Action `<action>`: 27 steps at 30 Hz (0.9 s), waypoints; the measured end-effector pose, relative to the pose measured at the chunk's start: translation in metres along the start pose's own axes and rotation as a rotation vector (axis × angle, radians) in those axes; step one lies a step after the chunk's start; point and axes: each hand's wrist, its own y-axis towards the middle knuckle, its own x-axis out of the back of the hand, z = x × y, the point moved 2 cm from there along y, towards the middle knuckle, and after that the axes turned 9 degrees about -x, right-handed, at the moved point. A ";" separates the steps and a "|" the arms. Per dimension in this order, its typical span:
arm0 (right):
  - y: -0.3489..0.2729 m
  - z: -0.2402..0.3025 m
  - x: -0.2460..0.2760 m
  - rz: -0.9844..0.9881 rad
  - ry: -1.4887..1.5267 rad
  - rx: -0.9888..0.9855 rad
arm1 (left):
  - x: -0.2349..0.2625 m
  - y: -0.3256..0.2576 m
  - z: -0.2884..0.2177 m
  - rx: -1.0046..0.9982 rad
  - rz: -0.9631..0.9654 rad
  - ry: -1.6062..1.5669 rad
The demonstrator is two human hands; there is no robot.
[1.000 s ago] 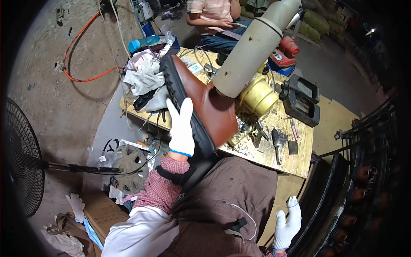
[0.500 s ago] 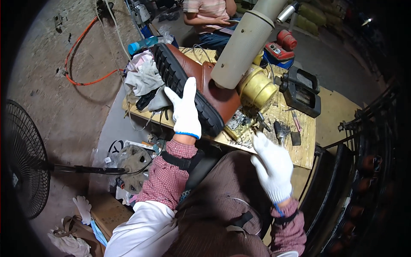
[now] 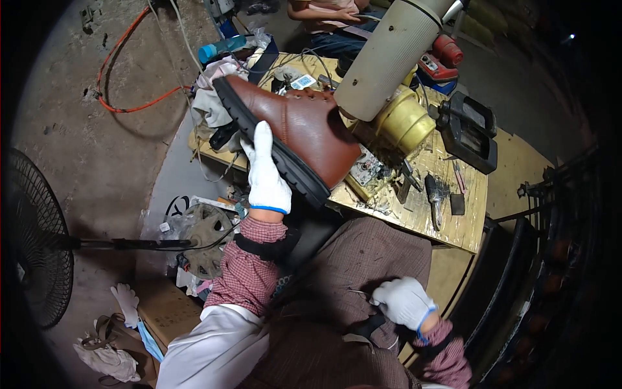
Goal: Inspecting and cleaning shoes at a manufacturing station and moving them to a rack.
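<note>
A brown leather boot with a thick black ridged sole lies tilted over the workbench, its side facing up and its toe to the far left. My left hand, in a white knit glove, grips the sole edge, thumb up along it; its other fingers are mostly hidden. The boot's open top is close to the lower end of a beige ribbed cylinder; I cannot tell if they touch. My right hand, also gloved, is low over my brown-clad lap with curled fingers. Whatever it may hold is hidden.
On the wooden bench are a yellow round housing, a dark-handled tool and a black frame. Rags lie left of the boot. A fan stands at left. Another person sits beyond the bench.
My right hand has dropped from the bench edge to my lap, and its fingers have curled in. The boot has rolled in my left hand, showing more leather side and less sole.
</note>
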 end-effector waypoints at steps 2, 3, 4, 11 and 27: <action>-0.021 0.002 -0.007 -0.265 0.141 -0.167 | 0.020 0.013 0.014 0.168 0.047 -0.182; -0.031 0.002 -0.012 -0.416 0.252 -0.260 | 0.021 0.015 0.020 0.209 0.099 -0.262; -0.044 -0.004 -0.025 -0.506 0.380 -0.355 | 0.024 0.018 0.028 0.209 0.102 -0.261; -0.045 -0.017 0.001 -0.633 0.432 -0.535 | -0.013 0.001 0.029 0.008 -0.190 0.148; 0.125 0.073 0.118 -0.651 -0.320 0.271 | -0.007 -0.050 -0.001 -0.264 0.102 0.555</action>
